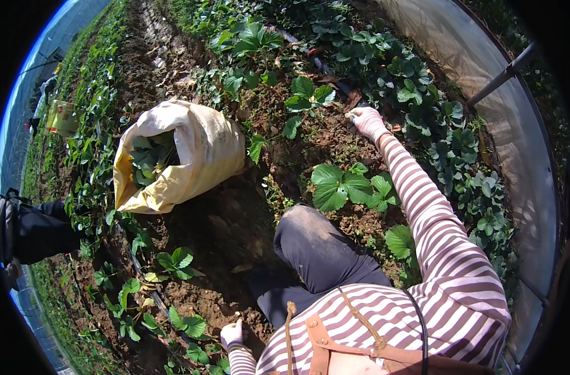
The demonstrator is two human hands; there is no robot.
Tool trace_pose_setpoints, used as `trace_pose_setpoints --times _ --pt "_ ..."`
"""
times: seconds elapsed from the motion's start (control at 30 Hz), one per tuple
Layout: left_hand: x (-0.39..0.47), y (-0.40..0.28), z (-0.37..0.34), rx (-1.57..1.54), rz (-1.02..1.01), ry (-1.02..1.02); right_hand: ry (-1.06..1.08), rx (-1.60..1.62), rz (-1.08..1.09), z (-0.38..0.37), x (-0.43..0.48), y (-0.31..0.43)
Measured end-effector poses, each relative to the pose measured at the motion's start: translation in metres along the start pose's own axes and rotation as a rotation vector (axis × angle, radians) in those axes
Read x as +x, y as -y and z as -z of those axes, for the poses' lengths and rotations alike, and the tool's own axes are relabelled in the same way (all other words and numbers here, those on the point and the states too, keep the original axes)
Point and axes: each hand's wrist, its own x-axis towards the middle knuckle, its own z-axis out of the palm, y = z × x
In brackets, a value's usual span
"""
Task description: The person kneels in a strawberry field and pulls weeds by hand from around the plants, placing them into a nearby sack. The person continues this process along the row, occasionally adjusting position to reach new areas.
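Note:
My right hand [367, 123], in a pale glove, reaches to the soil at the edge of dense strawberry foliage [409, 89]. Its fingers are bent; what lies between them is too small to make out. Down near the bottom edge, my left hand [232, 333], also gloved, is curled over bare soil beside a small strawberry plant [189, 323]; its grip is unclear. A white and yellow woven sack [205, 140] lies on the ground left of centre, its mouth towards the left, with green leaves [146, 159] inside. Strawberry plants [341, 187] stand between my knee and my right hand.
Black drip tubing [156, 297] runs along the left bed. A person's dark-trousered leg [46, 229] is at the left edge. Further up stands a yellowish bag or bucket [62, 118]. Plastic sheeting [514, 187] and a metal pole [502, 75] bound the right side.

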Motion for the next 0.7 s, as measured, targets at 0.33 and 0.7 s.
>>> trace_pose_setpoints --times 0.33,0.7 --pt "0.021 0.016 -0.009 -0.143 0.120 0.056 0.412 -0.643 -0.137 -0.018 -0.033 0.012" --pt "0.020 0.018 -0.010 -0.102 0.054 0.037 0.354 0.055 -0.479 -0.024 -0.025 0.003"
